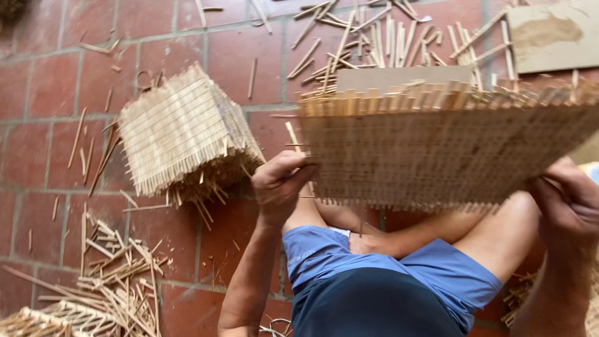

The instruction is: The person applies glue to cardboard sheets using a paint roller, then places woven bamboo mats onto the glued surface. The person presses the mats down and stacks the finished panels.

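1. You hold one woven bamboo mat (pixel 449 150) above your lap, its long axis running left to right, its stick ends pointing up and away.
2. Your left hand (pixel 277 184) is clamped on its left edge; your right hand (pixel 568 200) grips its right edge.
3. One stack of finished mats (pixel 184 134) lies on the brick floor (pixel 37 125) beside you.

Matt, rough woven mat (pixel 449 150), probably bamboo, over red brick floor (pixel 43 143).
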`<state>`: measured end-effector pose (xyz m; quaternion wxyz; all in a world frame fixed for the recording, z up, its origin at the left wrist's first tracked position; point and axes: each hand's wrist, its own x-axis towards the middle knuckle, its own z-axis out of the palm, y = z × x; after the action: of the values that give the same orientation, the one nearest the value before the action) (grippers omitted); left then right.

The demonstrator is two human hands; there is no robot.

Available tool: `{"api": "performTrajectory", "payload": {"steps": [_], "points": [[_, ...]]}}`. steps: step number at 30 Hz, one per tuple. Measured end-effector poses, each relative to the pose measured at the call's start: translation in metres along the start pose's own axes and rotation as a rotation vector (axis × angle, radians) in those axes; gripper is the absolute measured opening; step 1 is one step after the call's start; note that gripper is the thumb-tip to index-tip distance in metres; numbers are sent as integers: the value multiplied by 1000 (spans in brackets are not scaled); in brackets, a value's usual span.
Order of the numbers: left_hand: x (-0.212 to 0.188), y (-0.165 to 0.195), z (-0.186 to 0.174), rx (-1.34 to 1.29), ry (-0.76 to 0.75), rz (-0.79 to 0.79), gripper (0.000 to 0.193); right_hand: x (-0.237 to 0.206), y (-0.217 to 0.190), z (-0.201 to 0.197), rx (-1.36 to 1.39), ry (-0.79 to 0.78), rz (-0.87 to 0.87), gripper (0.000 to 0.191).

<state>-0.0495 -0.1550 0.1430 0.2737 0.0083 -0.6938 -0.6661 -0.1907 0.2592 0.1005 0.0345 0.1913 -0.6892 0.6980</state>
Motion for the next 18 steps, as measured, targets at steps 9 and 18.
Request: {"api": "performTrajectory", "payload": {"steps": [9, 18], "points": [[4, 11, 7, 152, -116, 118, 20, -32, 27, -12, 9, 8, 50, 16], [15, -33, 15, -206, -41, -481, 22, -45, 54, -21, -166, 128, 229, 16]]}}
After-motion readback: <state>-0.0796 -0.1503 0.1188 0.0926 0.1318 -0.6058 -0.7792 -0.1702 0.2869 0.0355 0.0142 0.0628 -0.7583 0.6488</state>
